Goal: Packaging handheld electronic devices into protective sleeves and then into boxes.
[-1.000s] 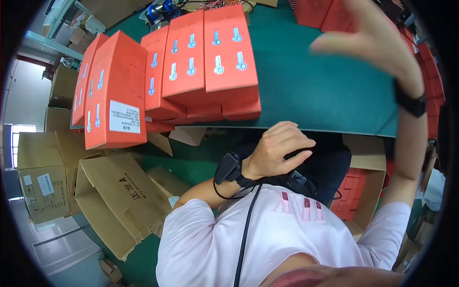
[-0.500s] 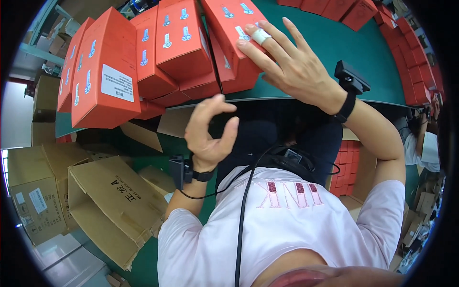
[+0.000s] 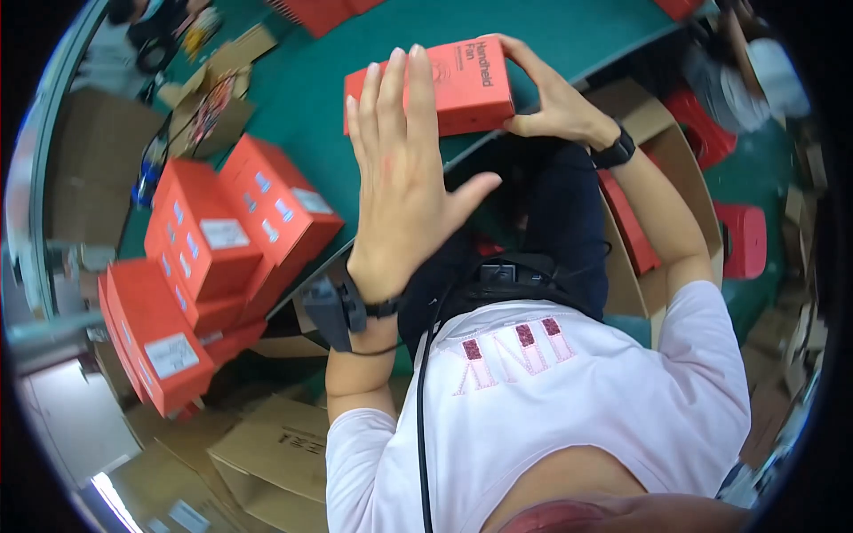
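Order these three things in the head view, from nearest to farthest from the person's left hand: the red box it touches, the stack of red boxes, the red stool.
1. Red box, under the left hand, at the table edge.
2. Stack of red boxes, to its left.
3. Red stool, far right, on the floor.

Beyond the fingertips of the left hand [image 3: 402,173] and the right hand [image 3: 555,105], which close in the small red box [image 3: 449,86] from both sides, the green tabletop [image 3: 569,31] runs bare and a hand could pass there freely. To the left of the left hand a strip of bare green stays open, but further left the stack of red boxes [image 3: 233,235] walls off that side, with a cluttered open carton [image 3: 206,105] beyond it. Right of the right wrist, a cardboard bin [image 3: 668,169] holding red boxes blocks the way down.
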A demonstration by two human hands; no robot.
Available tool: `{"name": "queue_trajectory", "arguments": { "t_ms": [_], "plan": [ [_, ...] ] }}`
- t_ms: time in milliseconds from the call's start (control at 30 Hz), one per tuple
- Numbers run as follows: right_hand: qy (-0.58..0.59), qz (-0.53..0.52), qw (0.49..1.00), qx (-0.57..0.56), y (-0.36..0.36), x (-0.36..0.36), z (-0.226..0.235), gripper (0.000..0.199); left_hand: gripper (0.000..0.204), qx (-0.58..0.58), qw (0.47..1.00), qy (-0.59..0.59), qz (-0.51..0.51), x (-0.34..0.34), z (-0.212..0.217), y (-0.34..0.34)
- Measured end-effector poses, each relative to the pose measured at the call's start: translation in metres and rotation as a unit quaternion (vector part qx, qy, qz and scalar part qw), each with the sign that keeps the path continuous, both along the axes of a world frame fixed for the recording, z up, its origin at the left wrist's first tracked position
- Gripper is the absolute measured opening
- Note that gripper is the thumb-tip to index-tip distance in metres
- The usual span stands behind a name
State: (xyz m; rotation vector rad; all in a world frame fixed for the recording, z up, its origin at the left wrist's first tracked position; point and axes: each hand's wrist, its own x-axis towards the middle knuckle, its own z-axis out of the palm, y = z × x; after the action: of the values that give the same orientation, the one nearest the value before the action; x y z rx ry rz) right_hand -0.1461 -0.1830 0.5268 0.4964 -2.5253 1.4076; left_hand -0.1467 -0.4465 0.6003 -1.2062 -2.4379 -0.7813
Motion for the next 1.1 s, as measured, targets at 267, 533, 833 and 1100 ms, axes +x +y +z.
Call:
{"name": "queue_trajectory", "arguments": {
  "t_ms": [267,533,833,1100],
  "plan": [
    [0.041,-0.172,0.982,0.071,0.049,0.052,0.003,0.073,0.112,-0.216,0.973,-0.032,-0.073,-0.070,-0.011,0.087],
    [-0.167,-0.132,0.935,-0.283,0.012,0.057,0.014,0.056,0.080,-0.083,0.988,0.017,-0.129,-0.039,-0.009,0.084],
    [-0.188,-0.074,0.955,-0.216,-0.008,0.061,0.033,0.064,0.077,-0.076,0.989,0.043,-0.118,-0.024,-0.011,0.063],
    [-0.208,-0.045,0.964,-0.160,-0.016,0.057,0.036,0.063,0.088,-0.117,0.982,0.063,-0.133,-0.020,-0.008,0.052]
  ]
}}
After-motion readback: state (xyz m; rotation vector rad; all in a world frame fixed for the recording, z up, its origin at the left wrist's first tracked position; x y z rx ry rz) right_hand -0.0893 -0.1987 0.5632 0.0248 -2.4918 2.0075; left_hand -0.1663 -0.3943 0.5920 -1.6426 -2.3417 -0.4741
